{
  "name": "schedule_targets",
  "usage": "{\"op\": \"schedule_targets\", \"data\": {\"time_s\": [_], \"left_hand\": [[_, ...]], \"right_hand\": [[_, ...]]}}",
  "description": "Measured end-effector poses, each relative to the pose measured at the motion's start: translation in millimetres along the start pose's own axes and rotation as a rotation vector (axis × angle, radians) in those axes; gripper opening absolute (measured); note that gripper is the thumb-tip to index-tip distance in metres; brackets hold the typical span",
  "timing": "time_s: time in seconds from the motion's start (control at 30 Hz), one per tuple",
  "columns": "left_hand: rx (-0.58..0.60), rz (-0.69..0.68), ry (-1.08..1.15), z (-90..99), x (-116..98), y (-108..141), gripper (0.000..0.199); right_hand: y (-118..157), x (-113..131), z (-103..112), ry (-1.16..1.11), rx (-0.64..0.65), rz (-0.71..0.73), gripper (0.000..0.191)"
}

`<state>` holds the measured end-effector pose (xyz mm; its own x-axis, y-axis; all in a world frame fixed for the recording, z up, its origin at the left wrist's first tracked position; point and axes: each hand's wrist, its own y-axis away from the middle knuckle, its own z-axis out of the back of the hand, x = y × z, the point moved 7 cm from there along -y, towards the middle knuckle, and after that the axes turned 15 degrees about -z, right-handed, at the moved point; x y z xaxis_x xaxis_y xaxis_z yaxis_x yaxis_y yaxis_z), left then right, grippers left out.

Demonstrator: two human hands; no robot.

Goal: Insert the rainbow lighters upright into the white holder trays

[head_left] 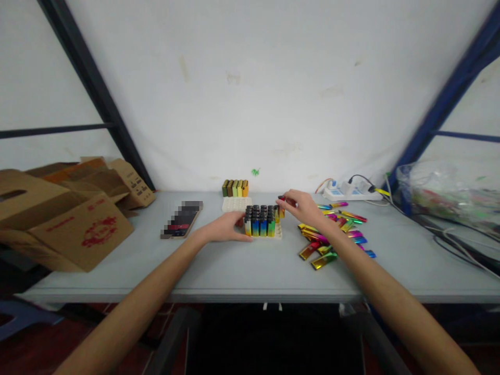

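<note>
Several lighters with black tops and shiny blue, green and yellow bodies (260, 225) stand upright in rows in a white tray (277, 232). My left hand (226, 227) grips the left side of this tray, its thumb along the front and its other fingers partly hidden behind the lighters. Between the fingertips of my right hand (302, 205) is a red-and-orange lighter (282, 207), held upright at the right back of the rows. To the right, partly beneath my right forearm, lies a loose pile of shiny multicoloured lighters (318, 245).
Behind, a second white tray (237, 203) holds green-to-yellow lighters (235, 188). A phone (182, 221) and cardboard boxes (84, 229) lie to the left. A power strip (351, 191), cables and a clear plastic bag (433, 190) are at the right.
</note>
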<state>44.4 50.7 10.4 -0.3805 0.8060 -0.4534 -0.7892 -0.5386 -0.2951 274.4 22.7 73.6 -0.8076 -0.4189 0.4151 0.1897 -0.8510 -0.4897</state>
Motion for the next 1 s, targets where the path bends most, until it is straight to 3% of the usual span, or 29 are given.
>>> {"op": "schedule_targets", "data": {"time_s": [0.27,0.47,0.8,1.0], "left_hand": [[0.054,0.015,-0.045,-3.1,2.2,0.3,0.075],[0.047,0.008,-0.031,-4.8,7.5,2.1,0.074],[0.035,-0.017,0.009,-2.5,1.3,1.1,0.072],[0.046,0.005,-0.027,-3.0,3.3,1.8,0.073]], "right_hand": [[4.3,-5.5,-15.7,-0.131,0.318,-0.119,0.046],[5.2,-12.3,-25.2,-0.143,0.447,-0.133,0.043],[5.8,-15.4,-24.7,-0.076,0.487,-0.11,0.048],[-6.5,-48.9,3.7,0.138,0.272,-0.208,0.055]]}}
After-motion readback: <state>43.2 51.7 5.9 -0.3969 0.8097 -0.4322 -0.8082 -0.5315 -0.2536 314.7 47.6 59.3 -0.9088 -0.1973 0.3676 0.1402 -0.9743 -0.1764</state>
